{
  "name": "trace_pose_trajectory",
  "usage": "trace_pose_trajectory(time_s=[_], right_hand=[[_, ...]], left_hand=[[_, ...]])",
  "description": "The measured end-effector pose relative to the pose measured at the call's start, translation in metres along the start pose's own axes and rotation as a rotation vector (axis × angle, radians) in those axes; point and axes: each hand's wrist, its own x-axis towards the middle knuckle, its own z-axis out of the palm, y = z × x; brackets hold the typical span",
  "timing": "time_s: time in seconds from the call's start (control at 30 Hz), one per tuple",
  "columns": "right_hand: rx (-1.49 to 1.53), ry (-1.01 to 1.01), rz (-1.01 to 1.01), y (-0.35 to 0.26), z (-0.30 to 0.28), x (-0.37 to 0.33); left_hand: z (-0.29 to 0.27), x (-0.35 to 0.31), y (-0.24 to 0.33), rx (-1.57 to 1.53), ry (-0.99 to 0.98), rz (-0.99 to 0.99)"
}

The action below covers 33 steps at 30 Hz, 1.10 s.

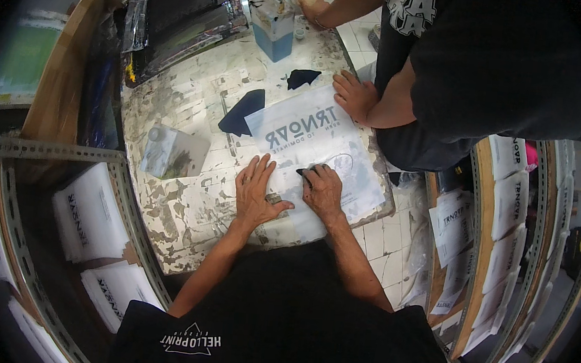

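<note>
A thin white printed sheet (293,155) with dark lettering lies flat on the worn table. My left hand (254,191) rests on its near left part, palm down with the fingers stretched out. Bunched in the curled fingers of my right hand (324,191) is a small dark cloth (300,171), pressed against the sheet; most of the cloth is hidden under the fingers. Beyond the sheet's far left corner is a folded dark blue cloth (243,112), and a smaller dark cloth (303,79) lies near its far edge.
A co-worker's hand (355,97) leans on the sheet's far right edge. Jugs stand on the table: one with blue liquid (274,31), one whitish (172,152). A dark-framed screen (187,17) lies at the back left. Shelves with stacked printed packs (91,212) flank both sides.
</note>
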Motion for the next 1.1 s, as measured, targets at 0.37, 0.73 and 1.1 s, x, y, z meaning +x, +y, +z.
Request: trace_pose_trajectory(time_s=[0.37,0.73,1.1], right_hand=[[-0.210,-0.037,0.213,0.065,-0.053,-0.015],[-0.238,-0.048,0.202,0.071,-0.053,-0.003],[-0.234,-0.010,0.164,0.080,-0.052,0.008]], left_hand=[[-0.002,0.000,0.004,0.002,-0.012,-0.003],[-0.002,0.000,0.002,-0.008,0.003,0.014],[-0.003,0.001,0.003,-0.021,-0.008,-0.002]])
